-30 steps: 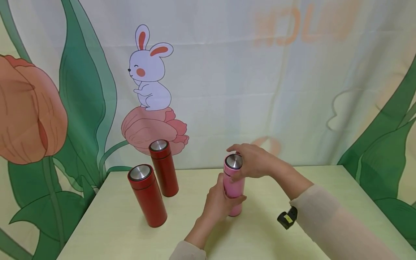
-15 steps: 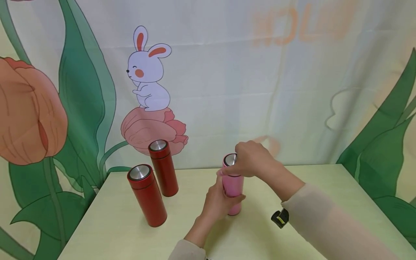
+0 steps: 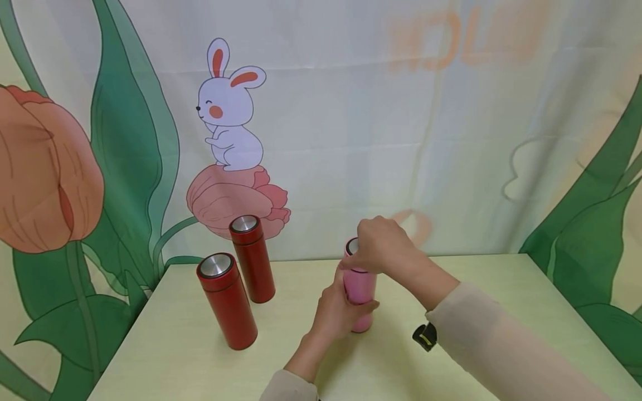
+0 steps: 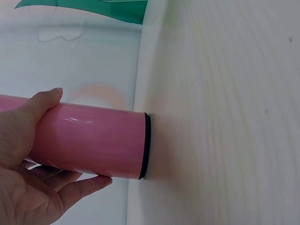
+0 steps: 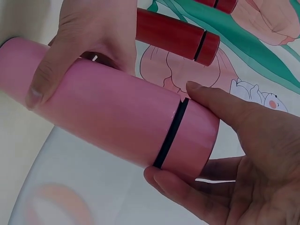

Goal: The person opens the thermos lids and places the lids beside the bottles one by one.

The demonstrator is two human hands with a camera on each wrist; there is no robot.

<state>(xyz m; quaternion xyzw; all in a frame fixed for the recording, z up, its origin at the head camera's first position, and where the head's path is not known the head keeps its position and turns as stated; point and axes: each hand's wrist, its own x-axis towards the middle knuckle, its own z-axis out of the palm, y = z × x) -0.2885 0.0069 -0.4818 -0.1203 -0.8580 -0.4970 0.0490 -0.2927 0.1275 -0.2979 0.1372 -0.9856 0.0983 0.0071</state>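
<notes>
A pink thermos bottle stands upright on the table, right of centre in the head view. My left hand grips its body from the left, thumb across the front. Over the top, my right hand holds the pink lid, thumb on one side and fingers on the other. A dark ring separates lid and body in the right wrist view. Part of the silver lid top is hidden behind the right hand. In the left wrist view the black base rim of the bottle meets the tabletop.
Two red thermos bottles with silver tops stand to the left, a nearer one and a farther one. Behind the pale wooden table hangs a printed curtain with a rabbit and tulips.
My right hand has turned about the lid and its wrist has swung left; its fingers now cover more of the silver top. The left hand and the red bottles stay put.
</notes>
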